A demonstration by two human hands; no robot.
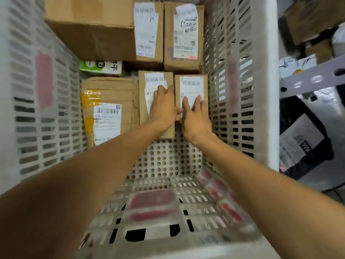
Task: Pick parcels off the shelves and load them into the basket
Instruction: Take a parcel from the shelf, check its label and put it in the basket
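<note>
Two small cardboard boxes are being pressed side by side onto the perforated floor of the white plastic basket. The left small box is being covered by the left hand, whose fingers are being laid almost flat on the white label and are not being curled round any edge. The right small box is being touched by the right hand, with the fingers stretched straight and a little spread over its label. This box is being kept just beside the right wall of the basket. The two boxes are touching each other. Behind them a tall labelled box and a box with handwriting on its label are being stored. A large plain carton is being stored at the far left corner, above a green and white packet. A flat parcel with yellow tape is lying left of the hands. Outside the basket, a grey shelf rail is being seen at the right.
</note>
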